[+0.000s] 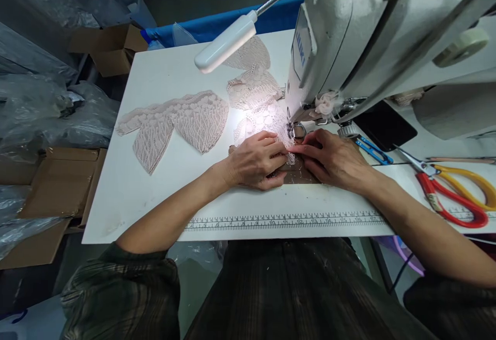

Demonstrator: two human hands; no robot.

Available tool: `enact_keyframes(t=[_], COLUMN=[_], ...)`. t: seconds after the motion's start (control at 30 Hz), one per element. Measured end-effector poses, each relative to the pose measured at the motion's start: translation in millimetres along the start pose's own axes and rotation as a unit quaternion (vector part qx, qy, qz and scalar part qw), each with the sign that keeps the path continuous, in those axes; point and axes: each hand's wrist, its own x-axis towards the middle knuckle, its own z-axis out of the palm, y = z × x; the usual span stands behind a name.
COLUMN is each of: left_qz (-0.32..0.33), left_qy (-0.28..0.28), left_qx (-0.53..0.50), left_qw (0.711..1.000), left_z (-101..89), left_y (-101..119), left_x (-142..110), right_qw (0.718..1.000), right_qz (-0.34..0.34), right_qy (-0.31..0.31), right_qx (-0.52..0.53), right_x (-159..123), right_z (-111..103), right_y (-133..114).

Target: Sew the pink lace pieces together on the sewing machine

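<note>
A pale pink lace piece (267, 118) lies under the lamp's bright light, at the needle area of a sewing machine (321, 45). On its near edge sits my left hand (258, 161), closed, its bent fingers gripping the lace just left of the presser foot (297, 130). My right hand (331, 156) is closed too, thumb and index finger pinching the lace's edge in front of the foot. Both hands' fingertips nearly meet there, and what lies beneath them is partly hidden. Loose thread bits are scattered on the brown plate (300, 173) between the hands.
More lace pieces (201, 118) lie at the left and behind on the white table (155, 195). A lamp (227, 43) hangs over them. At right are blue thread snips (374, 150), a black phone (385, 125) and scissors (453, 190). Cardboard boxes (62, 182) stand left of the table.
</note>
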Motion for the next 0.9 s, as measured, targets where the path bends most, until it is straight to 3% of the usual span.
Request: enact_keyframes(t=[0.23,0.43,0.63,0.9], left_qz=[-0.021,-0.024,-0.009,-0.04], left_qy=[0.016,-0.017,-0.021,-0.058], left_qx=[0.02,0.024,0.029,0.032], left_qw=[0.999,0.999,0.999,0.997], left_z=[6.0,3.9,4.0,0.6], left_y=[0.2,-3.7,-9.9,-9.9], left_x=[-0.9,2.3,3.9,6.6], right_qw=[0.996,0.99,0.995,0.998], right_qz=[0.06,0.104,0.063,0.036], right_qy=[-0.064,-0.093,-0.069,-0.039], right_qx=[-0.02,-0.038,-0.018,-0.02], right_x=[4.8,8.4,6.5,9.8], right_z=[-1.2,-1.5,-4.9,-6.2], right_y=[-2.3,-4.5,-5.1,-7.1])
